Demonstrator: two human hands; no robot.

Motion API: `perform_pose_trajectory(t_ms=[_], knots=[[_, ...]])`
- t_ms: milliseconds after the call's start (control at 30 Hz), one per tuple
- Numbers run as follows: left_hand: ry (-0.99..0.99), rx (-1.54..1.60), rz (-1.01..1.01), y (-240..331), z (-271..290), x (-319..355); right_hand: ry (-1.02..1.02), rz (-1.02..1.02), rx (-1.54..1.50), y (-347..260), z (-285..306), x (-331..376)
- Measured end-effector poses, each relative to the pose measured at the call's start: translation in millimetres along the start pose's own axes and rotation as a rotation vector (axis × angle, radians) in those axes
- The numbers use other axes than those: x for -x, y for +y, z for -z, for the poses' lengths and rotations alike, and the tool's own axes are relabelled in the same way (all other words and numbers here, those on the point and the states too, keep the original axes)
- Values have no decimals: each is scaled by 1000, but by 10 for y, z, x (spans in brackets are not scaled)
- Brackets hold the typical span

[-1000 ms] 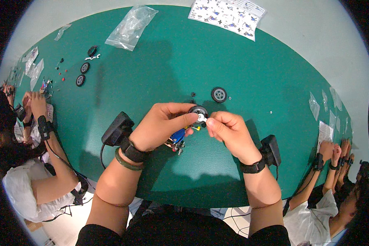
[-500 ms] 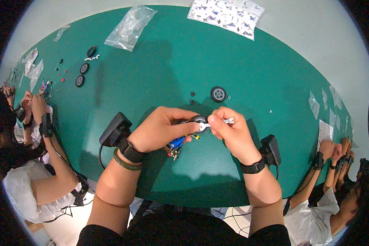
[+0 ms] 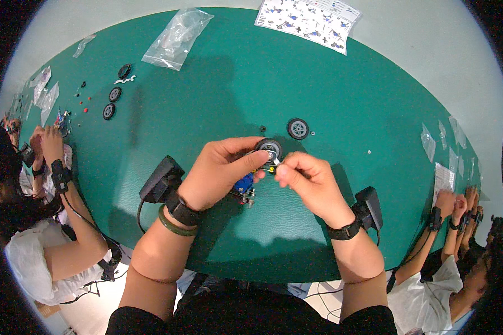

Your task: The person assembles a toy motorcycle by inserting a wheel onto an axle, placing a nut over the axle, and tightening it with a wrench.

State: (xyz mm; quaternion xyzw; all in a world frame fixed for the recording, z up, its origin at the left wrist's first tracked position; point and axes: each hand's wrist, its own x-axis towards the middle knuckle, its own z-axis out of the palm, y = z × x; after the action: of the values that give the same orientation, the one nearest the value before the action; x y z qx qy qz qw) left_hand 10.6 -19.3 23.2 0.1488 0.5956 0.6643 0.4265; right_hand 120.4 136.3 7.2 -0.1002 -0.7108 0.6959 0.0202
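Note:
My left hand [image 3: 215, 170] is closed around a small toy vehicle with a blue body [image 3: 243, 183], above the middle of the table. Its thumb presses by the hub of a black-tyred wheel [image 3: 269, 145] on that toy. Pinched in my right hand [image 3: 308, 176] is a small light-grey wrench [image 3: 278, 161], its visible end at the wheel hub and the rest hidden by the fingers. Metal screws and a red piece show at the toy's lower end. Just beyond the hands, a loose wheel [image 3: 298, 129] with grey spokes lies beside a small nut [image 3: 313, 133].
A small black part [image 3: 262, 129] lies beyond my left hand. Farther off are a clear plastic bag [image 3: 179, 39] and a printed instruction sheet [image 3: 307, 23]. Several wheels [image 3: 115, 94] and another wrench [image 3: 125, 80] lie left. People work at both sides.
The wheel and toy have tilted and shifted slightly away from me. My right hand has moved a little left and down, and the wrench has swung from sideways to slanting downward from the hub.

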Motion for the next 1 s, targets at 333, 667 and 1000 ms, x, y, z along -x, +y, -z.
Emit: perform_pose_trajectory(t_ms=[333,667,1000], knots=[[-20,-54,-63,-24,-5,-15,-52,-74,6,-12,-11,3],[-53,-128,43,96,70,22,51,-97,-144,-3,91,-40],[-21,-57,42,95,66,14,50,-78,-136,-16,80,-33]])
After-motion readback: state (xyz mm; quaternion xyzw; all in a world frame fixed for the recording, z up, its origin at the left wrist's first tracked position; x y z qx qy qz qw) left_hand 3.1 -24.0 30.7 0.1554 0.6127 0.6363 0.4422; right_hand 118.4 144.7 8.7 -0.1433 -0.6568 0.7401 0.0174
